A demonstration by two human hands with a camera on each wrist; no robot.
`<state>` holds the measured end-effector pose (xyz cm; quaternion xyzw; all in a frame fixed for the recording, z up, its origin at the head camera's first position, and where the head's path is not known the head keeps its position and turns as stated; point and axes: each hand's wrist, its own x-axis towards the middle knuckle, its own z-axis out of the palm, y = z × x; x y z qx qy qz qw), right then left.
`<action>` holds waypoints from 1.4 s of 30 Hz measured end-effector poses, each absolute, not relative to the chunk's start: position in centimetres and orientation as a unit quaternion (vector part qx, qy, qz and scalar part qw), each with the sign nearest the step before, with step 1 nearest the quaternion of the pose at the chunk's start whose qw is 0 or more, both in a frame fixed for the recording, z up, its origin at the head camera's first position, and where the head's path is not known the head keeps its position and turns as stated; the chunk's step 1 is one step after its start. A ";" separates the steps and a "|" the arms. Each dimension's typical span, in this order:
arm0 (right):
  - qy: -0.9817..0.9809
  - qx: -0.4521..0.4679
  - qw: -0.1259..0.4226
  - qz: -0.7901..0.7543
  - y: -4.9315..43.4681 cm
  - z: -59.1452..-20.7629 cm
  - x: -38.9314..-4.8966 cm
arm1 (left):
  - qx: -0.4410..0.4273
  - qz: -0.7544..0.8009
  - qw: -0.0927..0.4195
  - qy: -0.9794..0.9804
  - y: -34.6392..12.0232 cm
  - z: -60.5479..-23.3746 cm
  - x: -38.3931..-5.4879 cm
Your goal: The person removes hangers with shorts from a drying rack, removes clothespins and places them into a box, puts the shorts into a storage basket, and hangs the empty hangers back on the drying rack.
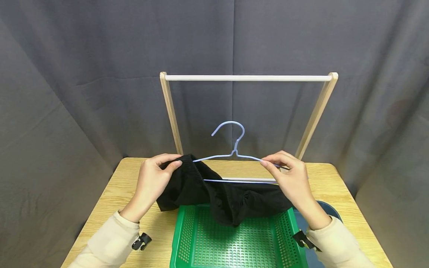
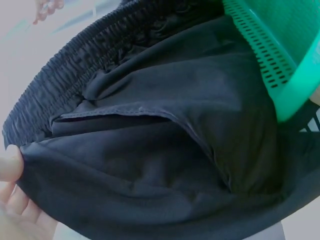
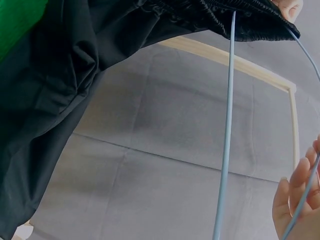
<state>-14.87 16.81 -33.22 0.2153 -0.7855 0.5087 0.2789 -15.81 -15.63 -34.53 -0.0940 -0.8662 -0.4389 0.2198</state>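
A light blue hanger (image 1: 232, 152) is upright above the basket, its hook on top. My right hand (image 1: 291, 175) pinches the hanger's right shoulder between thumb and fingers. Black elastic-waist pants (image 1: 191, 186) hang from the hanger's left side, whose end is hidden inside the waistband. With thumb and fingers, my left hand (image 1: 154, 179) pinches the waistband at its left edge. A pocket slit shows in the left wrist view of the pants (image 2: 150, 160). In the right wrist view the hanger's lower bar (image 3: 227, 130) runs into the gathered waistband.
Below the pants a green perforated basket (image 1: 178, 238) sits on the wooden table (image 1: 140, 178). Behind stands a rack with a white rail (image 1: 248, 78) and wooden posts. A dark blue container (image 1: 330, 210) is partly hidden right of the basket. Grey curtains enclose the table.
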 end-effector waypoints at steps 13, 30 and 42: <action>-0.775 0.213 0.316 0.504 19.7 -35.2 -15.7 | -0.059 -0.426 0.205 -0.879 -18.0 -34.9 -15.6; -0.780 0.161 0.367 0.481 23.3 -36.3 -16.2 | -0.039 -0.415 0.211 -0.884 -18.8 -35.7 -15.5; -0.773 0.131 0.394 0.480 24.2 -35.3 -16.0 | -0.058 -0.384 0.184 -0.903 -18.3 -36.6 -15.4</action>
